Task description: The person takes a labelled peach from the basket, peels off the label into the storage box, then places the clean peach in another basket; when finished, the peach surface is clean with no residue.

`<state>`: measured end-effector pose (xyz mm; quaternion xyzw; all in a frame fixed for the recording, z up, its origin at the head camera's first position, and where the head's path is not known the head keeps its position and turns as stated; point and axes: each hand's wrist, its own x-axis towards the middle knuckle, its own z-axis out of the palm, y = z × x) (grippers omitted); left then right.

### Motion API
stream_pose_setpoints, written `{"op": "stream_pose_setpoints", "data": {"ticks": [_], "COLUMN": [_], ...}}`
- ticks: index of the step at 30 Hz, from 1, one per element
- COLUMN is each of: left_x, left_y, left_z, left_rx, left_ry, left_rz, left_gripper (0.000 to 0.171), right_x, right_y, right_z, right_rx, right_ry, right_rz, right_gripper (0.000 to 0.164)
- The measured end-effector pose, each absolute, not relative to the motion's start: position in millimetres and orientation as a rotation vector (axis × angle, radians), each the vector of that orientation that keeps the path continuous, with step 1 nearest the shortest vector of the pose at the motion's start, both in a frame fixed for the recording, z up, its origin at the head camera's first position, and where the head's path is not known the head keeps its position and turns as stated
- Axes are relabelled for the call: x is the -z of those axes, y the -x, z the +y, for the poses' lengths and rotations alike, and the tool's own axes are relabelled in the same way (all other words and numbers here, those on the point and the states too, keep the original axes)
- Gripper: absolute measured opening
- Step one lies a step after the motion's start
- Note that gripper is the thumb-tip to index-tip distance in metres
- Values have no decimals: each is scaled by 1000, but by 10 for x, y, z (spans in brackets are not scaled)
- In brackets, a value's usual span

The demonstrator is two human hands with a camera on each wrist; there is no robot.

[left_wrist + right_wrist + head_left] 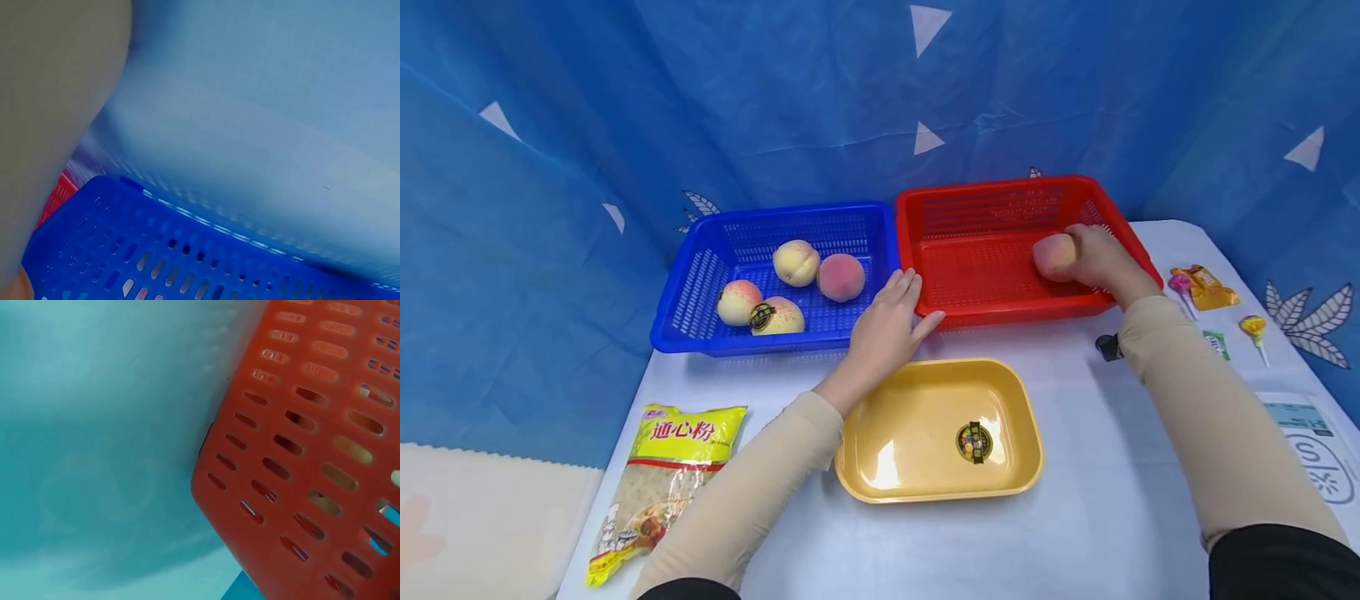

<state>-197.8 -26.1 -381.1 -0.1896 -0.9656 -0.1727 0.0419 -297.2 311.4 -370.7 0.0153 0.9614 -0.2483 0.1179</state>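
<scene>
In the head view, my right hand holds a pale pink peach low inside the red basket, at its right side. My left hand rests with extended fingers where the front rims of the two baskets meet, thumb toward the red one. Several peaches lie in the blue basket; one has a black label. Close up, the left wrist view has the blue basket's slotted wall, and the right wrist view the red basket's wall. Neither wrist view shows the held peach clearly.
A yellow tray with a round dark sticker sits in front of the baskets. Left of it lies a bag of macaroni. Lollipops, an orange wrapper and a printed packet lie on the right. Blue cloth hangs behind.
</scene>
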Motion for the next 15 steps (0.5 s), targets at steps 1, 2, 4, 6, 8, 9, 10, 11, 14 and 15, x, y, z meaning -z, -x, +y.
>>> {"op": "stream_pose_setpoints", "data": {"ticks": [1, 2, 4, 6, 8, 9, 10, 11, 14, 15], "left_x": [3807, 3802, 3782, 3747, 3698, 3668, 3640, 3609, 3527, 3502], "left_y": [1980, 1980, 1973, 1953, 1917, 1895, 1871, 1848, 1785, 1770], "left_z": [-263, -265, -269, -286, -326, -358, -399, -448, -642, -719], "left_rx": [535, 543, 558, 578, 610, 629, 652, 674, 721, 733], "left_ry": [581, 582, 583, 585, 583, 578, 570, 561, 512, 488], "left_rz": [-2955, -2954, -2957, -2956, -2954, -2954, -2952, -2951, -2950, -2947], "left_gripper": [71, 70, 69, 68, 67, 68, 68, 69, 73, 74], "right_x": [3694, 3683, 3662, 3633, 3602, 3581, 3561, 3536, 3459, 3428], "right_y": [2956, 2944, 2912, 2885, 2866, 2858, 2853, 2850, 2826, 2812], "right_z": [3116, 3119, 3117, 3099, 3064, 3036, 3002, 2961, 2790, 2720], "right_rx": [706, 688, 666, 644, 634, 637, 641, 648, 685, 699], "right_ry": [-41, -39, -39, -37, -12, 2, 19, 45, 117, 152], "right_rz": [2824, 2835, 2862, 2889, 2920, 2932, 2942, 2949, 2967, 2973], "right_gripper": [102, 103, 105, 105, 102, 100, 98, 96, 91, 89]}}
